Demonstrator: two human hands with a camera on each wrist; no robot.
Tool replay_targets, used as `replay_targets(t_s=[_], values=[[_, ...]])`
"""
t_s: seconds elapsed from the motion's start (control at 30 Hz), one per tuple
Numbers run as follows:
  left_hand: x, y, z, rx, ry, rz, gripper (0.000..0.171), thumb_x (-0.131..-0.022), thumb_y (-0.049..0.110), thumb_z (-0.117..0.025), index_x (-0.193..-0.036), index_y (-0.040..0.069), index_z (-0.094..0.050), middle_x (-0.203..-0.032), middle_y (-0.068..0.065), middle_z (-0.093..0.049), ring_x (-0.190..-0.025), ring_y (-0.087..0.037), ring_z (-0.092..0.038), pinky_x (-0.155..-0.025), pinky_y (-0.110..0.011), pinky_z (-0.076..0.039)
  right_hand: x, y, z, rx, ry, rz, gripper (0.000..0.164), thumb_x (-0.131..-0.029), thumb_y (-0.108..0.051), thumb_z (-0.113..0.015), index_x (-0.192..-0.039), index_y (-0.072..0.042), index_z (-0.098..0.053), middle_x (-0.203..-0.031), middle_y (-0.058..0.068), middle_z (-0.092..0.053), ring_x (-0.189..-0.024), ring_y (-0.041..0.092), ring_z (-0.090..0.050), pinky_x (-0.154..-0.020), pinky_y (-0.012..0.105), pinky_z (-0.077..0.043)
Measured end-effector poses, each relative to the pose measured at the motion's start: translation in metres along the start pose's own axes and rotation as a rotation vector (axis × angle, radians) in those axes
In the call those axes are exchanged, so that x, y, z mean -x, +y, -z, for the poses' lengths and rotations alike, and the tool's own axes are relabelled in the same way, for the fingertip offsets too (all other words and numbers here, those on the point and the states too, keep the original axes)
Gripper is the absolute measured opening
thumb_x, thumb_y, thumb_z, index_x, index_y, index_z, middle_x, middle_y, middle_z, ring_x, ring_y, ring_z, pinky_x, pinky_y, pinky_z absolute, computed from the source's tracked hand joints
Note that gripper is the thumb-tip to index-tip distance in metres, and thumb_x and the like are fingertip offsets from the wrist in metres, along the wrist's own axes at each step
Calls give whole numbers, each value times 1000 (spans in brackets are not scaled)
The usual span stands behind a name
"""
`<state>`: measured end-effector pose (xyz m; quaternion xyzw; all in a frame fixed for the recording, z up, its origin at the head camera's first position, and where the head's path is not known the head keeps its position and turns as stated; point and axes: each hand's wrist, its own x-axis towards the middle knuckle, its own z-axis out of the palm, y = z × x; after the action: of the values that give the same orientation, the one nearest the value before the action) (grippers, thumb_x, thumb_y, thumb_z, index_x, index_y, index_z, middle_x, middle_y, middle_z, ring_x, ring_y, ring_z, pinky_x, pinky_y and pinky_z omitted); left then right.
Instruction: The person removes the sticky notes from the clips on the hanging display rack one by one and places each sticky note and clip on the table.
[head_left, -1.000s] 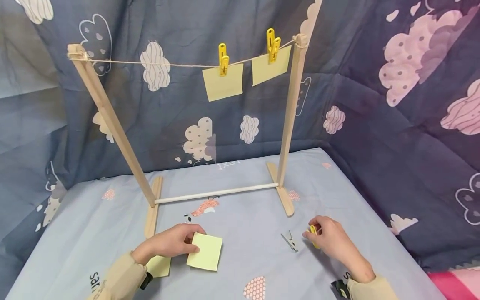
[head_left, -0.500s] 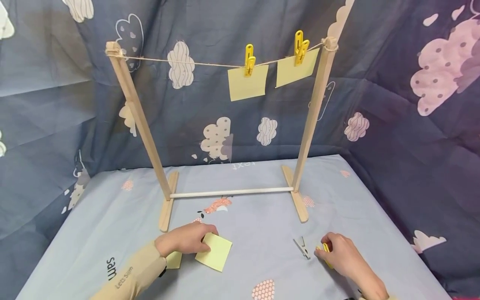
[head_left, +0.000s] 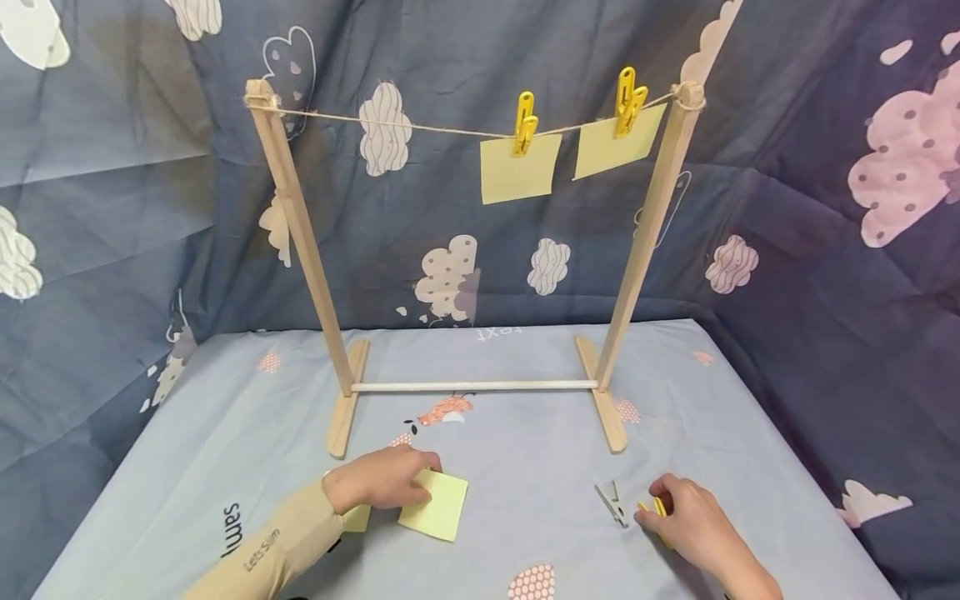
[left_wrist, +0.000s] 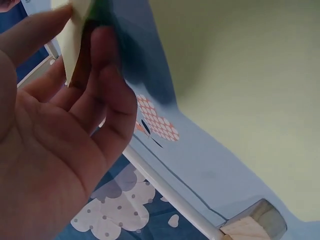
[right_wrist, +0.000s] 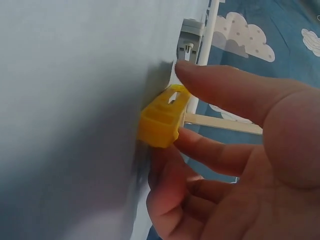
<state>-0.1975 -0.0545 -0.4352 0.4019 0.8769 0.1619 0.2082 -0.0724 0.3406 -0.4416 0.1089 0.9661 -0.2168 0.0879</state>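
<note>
My left hand (head_left: pixel 390 479) pinches a yellow sticky note (head_left: pixel 438 505) by its left edge, thumb on top, low over the bed sheet. Another sticky note (head_left: pixel 357 518) lies partly hidden under the left wrist. At the right, my right hand (head_left: pixel 688 518) holds a yellow clothespin (right_wrist: pixel 162 117) between thumb and fingers, close to the sheet. Just left of that hand lies a grey clothespin (head_left: pixel 612 504). Two notes hang from the string, a left one (head_left: pixel 519 171) and a right one (head_left: pixel 617 143), each under its own yellow clothespin.
A wooden frame stands behind the hands, with a left post (head_left: pixel 303 242), a right post (head_left: pixel 647 242) and a white bottom rod (head_left: pixel 474 386). Its string (head_left: pixel 442 129) spans the post tops. Dark cloud-print fabric (head_left: pixel 465 50) hangs behind and to the right.
The head view has turned left, so the scene shifts rightward. Both hands keep their holds, and the right hand sits a little nearer the sheet's front.
</note>
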Motion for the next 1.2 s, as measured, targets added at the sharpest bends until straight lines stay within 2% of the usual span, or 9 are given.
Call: replay_targets(t_s=[0.13,0.23,0.4,0.53,0.67,0.83,1.0,1.1,1.2], values=[[1,0,-1,10,7,3,20,-87,13,-65,-106,10,-65,-87,9,-62,-69,-3,-47,-68,-21,-43,-1,-1,4,1,16,-6,47,-80,-40,-74,-102,1,-63,-84,5,-57,-78,18,-52,-68,37,-45],[2,0,-4,-34,36,24,22,-83,14,-68,-104,12,-64,-88,7,-61,-70,-5,-46,-68,-22,-42,-2,-2,11,0,32,-4,52,-81,-44,-73,-104,2,-62,-92,10,-61,-83,21,-57,-72,42,-48],[1,2,-7,-109,88,72,29,-77,18,-71,-104,15,-63,-90,4,-54,-69,-10,-43,-62,-26,-39,-3,-5,23,12,83,38,52,-85,-42,-69,-109,3,-62,-103,17,-61,-91,29,-61,-75,46,-49],[1,1,-4,-112,104,75,31,-78,22,-72,-107,14,-64,-87,4,-50,-67,-10,-42,-59,-26,-37,-2,-12,36,25,178,101,49,-86,-39,-69,-109,3,-62,-102,18,-61,-89,30,-61,-72,45,-49],[1,0,4,-104,141,54,28,-83,25,-70,-107,14,-64,-87,3,-52,-67,-10,-45,-59,-26,-38,-3,-24,50,40,321,196,41,-85,-33,-72,-104,2,-65,-94,15,-61,-75,21,-55,-64,35,-44],[1,0,23,-48,260,18,24,-89,25,-63,-108,11,-64,-99,-4,-63,-78,-15,-59,-67,-31,-47,-4,-44,72,20,480,291,35,-82,-26,-74,-103,0,-66,-91,13,-63,-68,15,-50,-57,26,-36],[-5,4,51,58,423,-17,20,-91,19,-61,-106,8,-66,-98,-5,-67,-89,-19,-63,-80,-35,-51,-7,-68,99,-29,608,412,30,-80,-20,-76,-104,-3,-67,-91,12,-66,-69,9,-55,-57,22,-40],[-9,9,73,158,505,-26,16,-92,16,-60,-103,7,-67,-96,-5,-67,-77,-13,-60,-71,-29,-51,-7,-85,117,-72,670,489,28,-80,-15,-76,-105,-5,-67,-93,11,-66,-72,-5,-52,-61,14,-41],[-13,17,95,279,569,-23,15,-93,16,-59,-104,8,-66,-97,-6,-67,-65,-13,-56,-61,-27,-48,-6,-104,136,-113,705,541,27,-82,-12,-74,-108,-6,-67,-96,9,-64,-74,-15,-46,-64,6,-38]])
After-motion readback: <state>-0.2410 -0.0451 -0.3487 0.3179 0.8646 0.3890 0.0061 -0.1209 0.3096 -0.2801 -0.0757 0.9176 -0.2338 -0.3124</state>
